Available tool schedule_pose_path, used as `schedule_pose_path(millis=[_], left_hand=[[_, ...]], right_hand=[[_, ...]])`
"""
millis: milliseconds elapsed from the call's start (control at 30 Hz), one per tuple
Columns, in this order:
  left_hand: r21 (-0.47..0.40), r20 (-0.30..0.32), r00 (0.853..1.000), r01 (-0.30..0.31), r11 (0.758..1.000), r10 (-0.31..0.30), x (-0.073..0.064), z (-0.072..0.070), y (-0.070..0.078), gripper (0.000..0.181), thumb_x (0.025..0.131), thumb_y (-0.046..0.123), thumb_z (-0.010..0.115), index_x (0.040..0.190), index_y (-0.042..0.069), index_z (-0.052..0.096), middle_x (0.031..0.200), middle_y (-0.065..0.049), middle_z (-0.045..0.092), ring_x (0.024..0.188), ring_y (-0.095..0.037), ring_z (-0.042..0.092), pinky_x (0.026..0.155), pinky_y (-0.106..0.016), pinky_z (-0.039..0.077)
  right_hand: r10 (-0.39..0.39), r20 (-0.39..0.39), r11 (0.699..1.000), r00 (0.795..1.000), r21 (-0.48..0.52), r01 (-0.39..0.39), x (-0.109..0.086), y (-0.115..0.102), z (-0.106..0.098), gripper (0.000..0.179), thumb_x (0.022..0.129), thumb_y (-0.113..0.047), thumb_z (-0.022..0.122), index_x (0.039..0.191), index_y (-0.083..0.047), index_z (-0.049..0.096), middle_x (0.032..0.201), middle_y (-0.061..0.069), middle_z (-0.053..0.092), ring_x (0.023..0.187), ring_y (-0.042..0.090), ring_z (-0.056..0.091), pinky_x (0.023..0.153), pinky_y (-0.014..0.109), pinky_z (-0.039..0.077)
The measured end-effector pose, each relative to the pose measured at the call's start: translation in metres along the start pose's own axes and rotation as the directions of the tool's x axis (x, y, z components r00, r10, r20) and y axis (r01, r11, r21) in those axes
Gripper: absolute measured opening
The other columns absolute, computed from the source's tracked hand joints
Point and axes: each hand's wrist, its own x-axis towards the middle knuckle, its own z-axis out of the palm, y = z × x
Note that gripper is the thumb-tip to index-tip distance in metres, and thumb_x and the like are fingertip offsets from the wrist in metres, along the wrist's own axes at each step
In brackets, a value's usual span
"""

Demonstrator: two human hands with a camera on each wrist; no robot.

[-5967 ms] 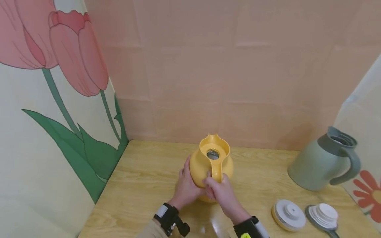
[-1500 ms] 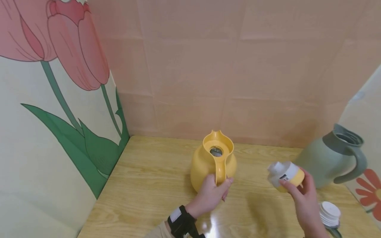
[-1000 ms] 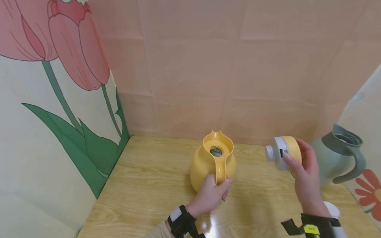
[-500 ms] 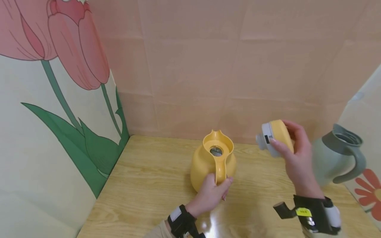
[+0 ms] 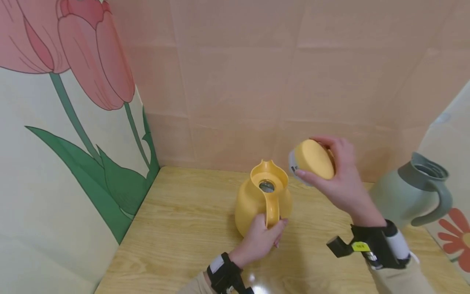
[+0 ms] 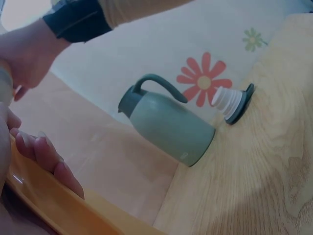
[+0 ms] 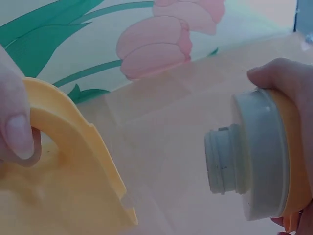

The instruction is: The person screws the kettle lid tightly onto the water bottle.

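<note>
A yellow vacuum jug (image 5: 245, 204) stands upright on the table, its round mouth uncovered. Curled round the jug's handle (image 5: 272, 210) is my left hand (image 5: 258, 241). My right hand (image 5: 341, 179) grips a yellow and white lid (image 5: 315, 158) in the air, up and to the right of the jug's mouth. In the right wrist view the lid's white threaded plug (image 7: 222, 160) points sideways toward the jug, with a gap between them. The left wrist view shows fingers (image 6: 46, 154) of my left hand against the yellow handle.
A grey-green jug (image 5: 407, 196) with a dark collar and handle stands at the right, its top uncovered. Its lid (image 6: 232, 104), white and threaded on a dark base, lies on the wooden table (image 5: 176, 228). A pinkish wall (image 5: 227, 90) closes off the back.
My left hand has moved onto the jug's handle. My right hand has let go of the handle, picked up the yellow lid from the right and carried it up and left, turning it over.
</note>
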Motion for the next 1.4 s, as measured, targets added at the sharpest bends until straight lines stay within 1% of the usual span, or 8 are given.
schedule_pose_path(millis=[100, 233, 367, 467, 633, 900, 1233, 1400], left_hand=[[-0.010, 0.006, 1.000, -0.003, 1.000, 0.003, 0.000, 0.000, 0.000, 0.040, 0.105, 0.029, 0.057, 0.071, 0.009, 0.051, 0.056, 0.004, 0.048, 0.047, -0.012, 0.047, 0.049, -0.019, 0.040], [-0.022, 0.006, 1.000, -0.006, 1.000, 0.006, 0.000, 0.000, 0.000, 0.040, 0.105, 0.029, 0.057, 0.071, 0.009, 0.051, 0.056, 0.004, 0.047, 0.048, -0.008, 0.045, 0.049, -0.019, 0.041], [-0.017, 0.000, 1.000, -0.011, 1.000, 0.011, 0.000, 0.001, 0.001, 0.039, 0.104, 0.028, 0.057, 0.070, 0.009, 0.051, 0.056, 0.003, 0.048, 0.048, -0.009, 0.045, 0.048, -0.020, 0.042], [-0.013, -0.004, 1.000, -0.018, 1.000, 0.018, 0.001, 0.001, 0.001, 0.039, 0.104, 0.028, 0.058, 0.070, 0.009, 0.051, 0.056, 0.003, 0.048, 0.048, -0.010, 0.046, 0.048, -0.020, 0.043], [-0.005, -0.004, 0.999, -0.039, 0.999, 0.039, 0.001, 0.001, 0.000, 0.039, 0.104, 0.027, 0.058, 0.070, 0.008, 0.052, 0.055, 0.003, 0.048, 0.047, -0.007, 0.047, 0.048, -0.020, 0.044], [0.008, -0.008, 0.998, -0.056, 0.998, 0.056, 0.001, 0.002, -0.001, 0.039, 0.104, 0.026, 0.058, 0.070, 0.008, 0.052, 0.055, 0.004, 0.048, 0.047, -0.005, 0.047, 0.047, -0.020, 0.043], [-0.003, -0.004, 0.998, -0.061, 0.998, 0.061, 0.000, 0.002, -0.002, 0.037, 0.104, 0.022, 0.058, 0.070, 0.008, 0.051, 0.055, 0.004, 0.048, 0.048, -0.005, 0.047, 0.048, -0.021, 0.044], [-0.004, 0.002, 0.999, -0.054, 0.999, 0.054, 0.001, 0.001, -0.002, 0.037, 0.104, 0.021, 0.058, 0.070, 0.008, 0.051, 0.056, 0.005, 0.048, 0.048, -0.004, 0.047, 0.049, -0.021, 0.045]], right_hand=[[-0.047, 0.037, 0.998, 0.998, -0.045, 0.048, 0.006, -0.003, 0.006, 0.080, 0.071, -0.012, 0.091, 0.142, -0.017, 0.054, 0.124, 0.006, 0.047, 0.113, 0.018, 0.033, 0.078, 0.040, 0.030], [-0.053, 0.062, 0.996, 0.997, -0.067, 0.057, 0.012, -0.005, 0.014, 0.080, 0.071, -0.019, 0.092, 0.142, -0.022, 0.056, 0.121, 0.008, 0.048, 0.112, 0.024, 0.033, 0.076, 0.044, 0.030], [-0.069, 0.083, 0.994, 0.994, -0.080, 0.076, 0.018, -0.005, 0.022, 0.074, 0.076, -0.025, 0.089, 0.142, -0.023, 0.056, 0.119, 0.009, 0.048, 0.109, 0.027, 0.036, 0.075, 0.044, 0.030], [-0.078, 0.127, 0.991, 0.989, -0.097, 0.091, 0.022, -0.004, 0.028, 0.069, 0.082, -0.032, 0.085, 0.143, -0.021, 0.053, 0.118, 0.008, 0.048, 0.106, 0.027, 0.038, 0.075, 0.043, 0.029], [-0.079, 0.215, 0.986, 0.973, -0.127, 0.108, 0.024, -0.001, 0.037, 0.065, 0.087, -0.039, 0.078, 0.143, -0.021, 0.050, 0.118, 0.007, 0.048, 0.104, 0.027, 0.039, 0.075, 0.042, 0.030], [-0.154, 0.307, 0.957, 0.939, -0.189, 0.219, 0.025, 0.007, 0.050, 0.061, 0.085, -0.042, 0.076, 0.137, -0.019, 0.055, 0.116, 0.003, 0.052, 0.106, 0.025, 0.041, 0.081, 0.042, 0.030], [-0.090, 0.396, 0.964, 0.914, -0.194, 0.179, 0.025, 0.014, 0.056, 0.057, 0.086, -0.042, 0.071, 0.136, -0.021, 0.053, 0.120, 0.003, 0.050, 0.110, 0.026, 0.038, 0.084, 0.043, 0.029], [-0.087, 0.411, 0.964, 0.908, -0.196, 0.181, 0.027, 0.017, 0.061, 0.058, 0.087, -0.041, 0.070, 0.137, -0.020, 0.051, 0.121, 0.004, 0.049, 0.113, 0.027, 0.038, 0.085, 0.044, 0.029]])
